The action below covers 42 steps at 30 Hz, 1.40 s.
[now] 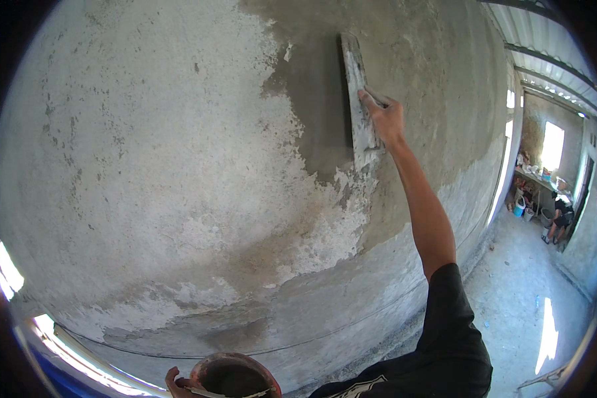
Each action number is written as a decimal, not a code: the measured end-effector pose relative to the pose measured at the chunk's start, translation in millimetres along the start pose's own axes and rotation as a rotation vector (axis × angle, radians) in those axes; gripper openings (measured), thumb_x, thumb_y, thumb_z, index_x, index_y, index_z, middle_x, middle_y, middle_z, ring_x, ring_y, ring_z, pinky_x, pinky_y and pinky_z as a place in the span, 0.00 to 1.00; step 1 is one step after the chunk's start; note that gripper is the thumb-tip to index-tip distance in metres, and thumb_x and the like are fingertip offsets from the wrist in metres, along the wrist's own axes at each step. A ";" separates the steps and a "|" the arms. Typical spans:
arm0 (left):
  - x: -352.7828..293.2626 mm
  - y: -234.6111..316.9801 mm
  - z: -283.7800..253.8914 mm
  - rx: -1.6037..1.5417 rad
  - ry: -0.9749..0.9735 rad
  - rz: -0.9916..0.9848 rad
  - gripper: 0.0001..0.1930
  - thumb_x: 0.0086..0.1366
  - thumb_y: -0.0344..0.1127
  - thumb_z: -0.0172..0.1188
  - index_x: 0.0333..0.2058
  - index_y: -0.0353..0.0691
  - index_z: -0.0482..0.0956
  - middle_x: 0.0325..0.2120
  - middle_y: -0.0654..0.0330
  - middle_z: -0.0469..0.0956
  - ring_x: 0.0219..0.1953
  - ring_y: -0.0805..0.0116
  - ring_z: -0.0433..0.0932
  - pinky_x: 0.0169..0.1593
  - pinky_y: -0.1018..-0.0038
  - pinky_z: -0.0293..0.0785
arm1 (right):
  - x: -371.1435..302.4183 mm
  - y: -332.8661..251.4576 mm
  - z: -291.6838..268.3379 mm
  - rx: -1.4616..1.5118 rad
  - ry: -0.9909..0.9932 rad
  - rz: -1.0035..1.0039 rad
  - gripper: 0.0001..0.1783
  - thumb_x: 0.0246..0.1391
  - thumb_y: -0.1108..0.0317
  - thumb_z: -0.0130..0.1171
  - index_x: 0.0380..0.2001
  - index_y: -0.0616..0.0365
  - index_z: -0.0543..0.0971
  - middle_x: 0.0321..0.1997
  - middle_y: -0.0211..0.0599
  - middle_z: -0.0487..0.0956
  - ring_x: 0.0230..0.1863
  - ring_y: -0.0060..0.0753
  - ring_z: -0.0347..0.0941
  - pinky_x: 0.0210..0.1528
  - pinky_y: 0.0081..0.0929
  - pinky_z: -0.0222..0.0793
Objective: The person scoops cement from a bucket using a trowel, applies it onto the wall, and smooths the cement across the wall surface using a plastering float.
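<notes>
My right hand (386,118) is raised high and wrapped round the handle of a long plastering trowel (357,99). The trowel's pale, mortar-smeared blade stands nearly upright, its left edge lifted a little off the wall with a dark shadow beside it. Smooth dark-grey wet plaster (322,113) lies to its left, bordering the rough whitish wall (172,132). At the lower edge, my left hand (174,383) grips the side of a reddish bucket (262,369); only some fingers show. Inside the bucket is grey mortar (232,380).
A long corridor floor (511,285) runs off to the right. At its far end another person (562,215) bends over near buckets (519,207) and a cluttered counter. Corrugated roofing (544,40) spans the upper right. A cable (298,354) runs along the lower wall.
</notes>
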State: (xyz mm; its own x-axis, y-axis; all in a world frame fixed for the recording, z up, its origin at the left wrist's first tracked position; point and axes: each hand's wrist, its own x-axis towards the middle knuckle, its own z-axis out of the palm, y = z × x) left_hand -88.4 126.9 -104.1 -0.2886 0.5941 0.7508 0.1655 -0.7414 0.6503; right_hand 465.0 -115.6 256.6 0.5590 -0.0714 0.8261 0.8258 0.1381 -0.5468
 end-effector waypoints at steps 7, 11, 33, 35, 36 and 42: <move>9.5 -15.1 -1.0 0.113 0.001 0.214 0.18 0.64 0.44 0.54 0.37 0.31 0.80 0.18 0.62 0.76 0.09 0.78 0.57 0.13 0.81 0.52 | -20.9 -46.4 50.2 -0.077 -0.221 0.003 0.24 0.53 0.52 0.64 0.47 0.57 0.81 0.36 0.35 0.83 0.35 0.18 0.74 0.40 0.19 0.71; 16.4 -9.4 -4.1 0.135 0.010 0.143 0.18 0.64 0.44 0.54 0.37 0.31 0.80 0.17 0.62 0.75 0.10 0.79 0.57 0.13 0.81 0.52 | -26.8 -23.1 24.1 -0.081 -0.256 -0.093 0.22 0.54 0.53 0.63 0.47 0.56 0.82 0.38 0.34 0.83 0.38 0.21 0.75 0.44 0.20 0.69; 34.0 -90.3 -24.9 0.130 -0.026 0.138 0.15 0.59 0.38 0.60 0.39 0.32 0.79 0.10 0.69 0.65 0.10 0.78 0.58 0.13 0.80 0.53 | -18.9 -15.3 26.4 0.110 0.057 0.026 0.23 0.52 0.52 0.64 0.44 0.60 0.83 0.31 0.28 0.81 0.32 0.18 0.72 0.37 0.22 0.69; 33.8 -92.7 -36.2 0.081 -0.030 -0.072 0.15 0.62 0.39 0.57 0.39 0.32 0.79 0.11 0.69 0.67 0.10 0.78 0.58 0.13 0.81 0.53 | -10.8 -21.8 28.2 0.117 0.164 0.076 0.23 0.52 0.52 0.65 0.43 0.60 0.83 0.32 0.29 0.82 0.31 0.19 0.73 0.37 0.23 0.70; 33.3 -93.1 -41.2 0.085 -0.027 -0.071 0.15 0.62 0.39 0.57 0.39 0.32 0.79 0.11 0.69 0.67 0.10 0.78 0.58 0.13 0.81 0.53 | -5.5 -25.7 29.7 0.001 0.169 0.103 0.24 0.51 0.52 0.65 0.44 0.61 0.82 0.32 0.32 0.83 0.32 0.21 0.74 0.38 0.24 0.71; 36.1 -70.7 -40.4 0.161 -0.031 0.225 0.18 0.66 0.44 0.53 0.38 0.31 0.79 0.12 0.66 0.66 0.11 0.78 0.58 0.14 0.82 0.55 | -22.0 -41.1 61.7 -0.312 0.150 0.162 0.26 0.51 0.51 0.64 0.38 0.69 0.81 0.31 0.58 0.81 0.36 0.37 0.80 0.42 0.34 0.71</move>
State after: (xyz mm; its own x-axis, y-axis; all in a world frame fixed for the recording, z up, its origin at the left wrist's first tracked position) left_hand -148.7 188.1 -127.6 -0.1997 0.4314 0.8798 0.3702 -0.7981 0.4754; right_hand 414.1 -58.8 269.4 0.6700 -0.2202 0.7089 0.6960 -0.1458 -0.7031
